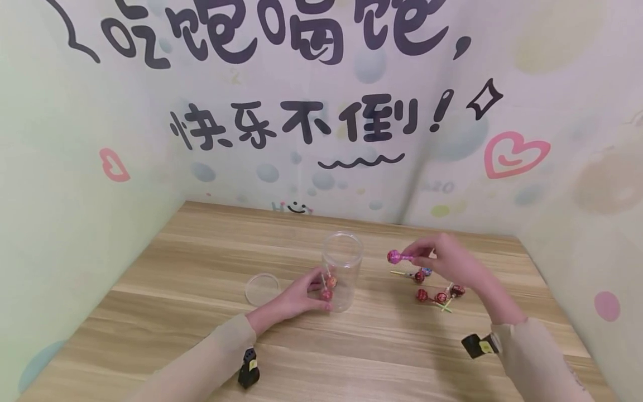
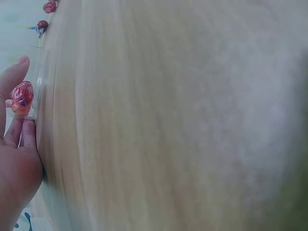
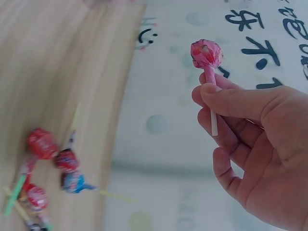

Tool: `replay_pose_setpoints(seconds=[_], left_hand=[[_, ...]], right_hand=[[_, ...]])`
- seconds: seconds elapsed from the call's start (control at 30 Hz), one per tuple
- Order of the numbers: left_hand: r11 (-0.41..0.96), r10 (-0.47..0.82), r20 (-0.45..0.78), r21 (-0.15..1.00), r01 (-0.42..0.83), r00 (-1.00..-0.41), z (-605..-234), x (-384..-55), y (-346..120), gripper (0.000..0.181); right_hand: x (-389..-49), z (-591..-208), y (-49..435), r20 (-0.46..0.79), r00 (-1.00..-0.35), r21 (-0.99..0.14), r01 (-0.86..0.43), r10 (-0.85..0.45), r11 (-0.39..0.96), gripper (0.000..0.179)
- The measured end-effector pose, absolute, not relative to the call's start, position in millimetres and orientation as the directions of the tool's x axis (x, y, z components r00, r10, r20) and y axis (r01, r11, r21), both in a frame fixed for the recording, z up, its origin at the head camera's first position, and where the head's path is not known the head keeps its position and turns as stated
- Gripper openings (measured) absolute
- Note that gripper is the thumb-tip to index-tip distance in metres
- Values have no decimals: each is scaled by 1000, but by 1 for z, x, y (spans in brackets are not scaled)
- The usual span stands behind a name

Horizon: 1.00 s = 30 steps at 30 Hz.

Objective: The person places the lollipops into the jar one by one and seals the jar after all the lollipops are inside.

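Note:
My right hand (image 1: 447,258) pinches a pink-wrapped lollipop (image 3: 207,54) by its white stick between thumb and fingers, above the table and to the right of a clear plastic jar (image 1: 344,249). The jar stands upright without its lid. Around its lower left side my left hand (image 1: 300,295) curls, thumb in front and fingers behind. Two lollipops (image 1: 331,282) in red and orange wrappers show inside the jar, heads down. In the left wrist view, their wrapped heads (image 2: 22,93) appear between thumb and fingers.
Several loose lollipops (image 1: 441,297) lie on the wooden table (image 1: 201,257) below and in front of my right hand. A round clear lid (image 1: 262,289) lies left of the jar. Printed walls (image 1: 301,178) rise at the back and both sides.

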<state>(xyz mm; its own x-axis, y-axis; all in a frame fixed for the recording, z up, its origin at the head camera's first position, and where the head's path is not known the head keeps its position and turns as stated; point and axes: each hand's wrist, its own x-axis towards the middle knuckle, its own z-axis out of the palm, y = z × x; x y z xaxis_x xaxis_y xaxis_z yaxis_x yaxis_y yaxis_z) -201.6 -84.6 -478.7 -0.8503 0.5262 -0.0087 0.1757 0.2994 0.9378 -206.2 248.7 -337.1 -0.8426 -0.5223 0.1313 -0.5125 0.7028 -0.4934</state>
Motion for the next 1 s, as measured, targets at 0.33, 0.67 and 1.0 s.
replay_pose_setpoints(seconds=[0.33, 0.67, 1.0], left_hand=[[307, 529, -8, 934, 182, -849, -477, -203, -87, 63], [301, 532, -4, 936, 185, -847, -478, -202, -85, 66], [296, 538, -7, 938, 181, -843, -477, -201, -85, 70]], right_hand=[[-220, -293, 217, 162, -835, -473, -533, -525, 702, 17], [-220, -274, 184, 169, -793, -508, -579, -585, 638, 19], [-219, -275, 162, 184, -749, -509, -627, -637, 590, 20]])
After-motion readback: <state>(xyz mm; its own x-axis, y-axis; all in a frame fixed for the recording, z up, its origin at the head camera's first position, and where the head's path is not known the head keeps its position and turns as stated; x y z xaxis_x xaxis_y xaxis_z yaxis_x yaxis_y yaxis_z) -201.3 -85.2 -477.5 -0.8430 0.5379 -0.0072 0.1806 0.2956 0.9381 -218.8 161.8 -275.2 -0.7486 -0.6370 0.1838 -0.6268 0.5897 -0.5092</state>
